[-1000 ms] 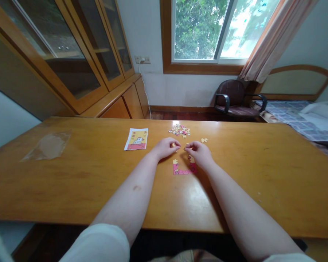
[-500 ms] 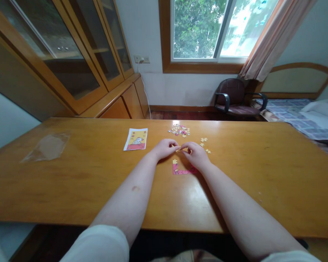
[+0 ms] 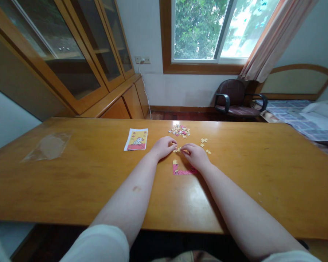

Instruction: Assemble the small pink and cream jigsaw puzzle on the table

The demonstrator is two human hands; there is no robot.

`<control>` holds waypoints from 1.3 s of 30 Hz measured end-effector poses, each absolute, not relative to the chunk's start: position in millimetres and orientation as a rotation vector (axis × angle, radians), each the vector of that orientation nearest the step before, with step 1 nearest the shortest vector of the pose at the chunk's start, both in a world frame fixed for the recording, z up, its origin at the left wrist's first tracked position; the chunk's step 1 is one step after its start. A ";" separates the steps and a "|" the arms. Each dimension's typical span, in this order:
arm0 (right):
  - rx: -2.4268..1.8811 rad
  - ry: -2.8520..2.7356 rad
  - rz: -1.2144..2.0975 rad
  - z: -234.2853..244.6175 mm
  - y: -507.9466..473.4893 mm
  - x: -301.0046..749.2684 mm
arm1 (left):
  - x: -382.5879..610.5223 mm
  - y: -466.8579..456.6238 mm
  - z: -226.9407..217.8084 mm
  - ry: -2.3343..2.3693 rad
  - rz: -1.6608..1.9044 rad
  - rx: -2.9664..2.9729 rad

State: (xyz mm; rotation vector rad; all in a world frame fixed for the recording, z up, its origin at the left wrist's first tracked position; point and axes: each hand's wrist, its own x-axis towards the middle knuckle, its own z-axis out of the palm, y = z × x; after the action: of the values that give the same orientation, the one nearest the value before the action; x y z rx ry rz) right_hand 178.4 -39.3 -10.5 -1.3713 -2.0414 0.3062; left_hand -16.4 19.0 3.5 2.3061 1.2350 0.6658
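Several yellow jigsaw puzzle pieces (image 3: pixel 177 150) lie together on the desk between my hands. My left hand (image 3: pixel 164 148) is at their left side, thumb and forefinger slightly apart, with nothing visible between them. My right hand (image 3: pixel 196 155) pinches the right end of these pieces; its fingertips partly cover what they hold. Closer to me is a joined pink puzzle section (image 3: pixel 184 172), with a yellow piece at its upper left corner; my right hand hides its right end. A heap of mixed puzzle pieces (image 3: pixel 179 130) sits beyond my hands.
Loose yellow pieces (image 3: pixel 204 140) lie right of my right hand. A picture card (image 3: pixel 136 139) with a white animal on yellow and pink lies to the left. A clear plastic bag (image 3: pixel 47 146) is on the desk's (image 3: pixel 98 174) far left. Beyond stand a cabinet and a chair (image 3: pixel 232 96).
My left hand has drawn back a little to the left and its fingertips have parted, uncovering the yellow pieces. My right hand stays nearly in place.
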 end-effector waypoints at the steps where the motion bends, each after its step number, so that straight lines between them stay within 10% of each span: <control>1: -1.393 -2.052 0.332 -10.0 -39.8 177.8 | -18.6 19.7 4.2 1.272 0.677 2.343; 39: -1.429 -2.349 0.221 -11.1 -41.2 161.7 | -19.3 18.4 1.9 1.435 0.485 2.449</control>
State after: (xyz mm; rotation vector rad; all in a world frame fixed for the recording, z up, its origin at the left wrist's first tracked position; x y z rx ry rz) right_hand 161.7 -41.2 -11.1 -1.4293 -2.3489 0.2210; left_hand -19.3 18.4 1.9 2.4493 1.4350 0.4847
